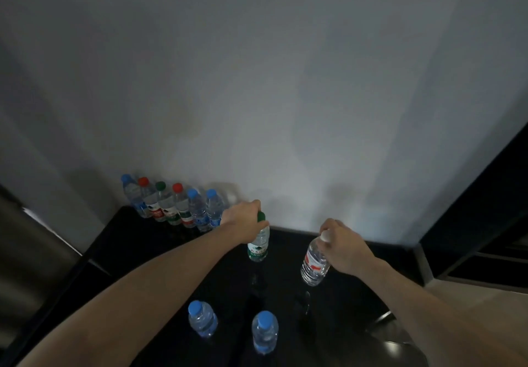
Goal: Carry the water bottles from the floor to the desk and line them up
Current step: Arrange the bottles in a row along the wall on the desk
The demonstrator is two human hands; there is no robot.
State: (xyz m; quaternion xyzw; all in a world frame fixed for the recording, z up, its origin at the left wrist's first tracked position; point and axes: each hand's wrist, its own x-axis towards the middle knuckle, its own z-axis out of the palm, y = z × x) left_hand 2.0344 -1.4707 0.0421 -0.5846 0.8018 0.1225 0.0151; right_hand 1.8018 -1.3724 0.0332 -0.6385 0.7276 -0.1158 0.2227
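Green-capped clear plastic bottle (258, 241) pinched at neck by left hand (244, 219) | white-capped clear plastic bottle (314, 261) gripped likewise by right hand (341, 248) | probably full, heavy, slippery; neck best

The green-capped bottle (258, 245) neck is hidden by the left hand (245, 218); label print is unreadable; both forearms are cut off at 6 o'clock.
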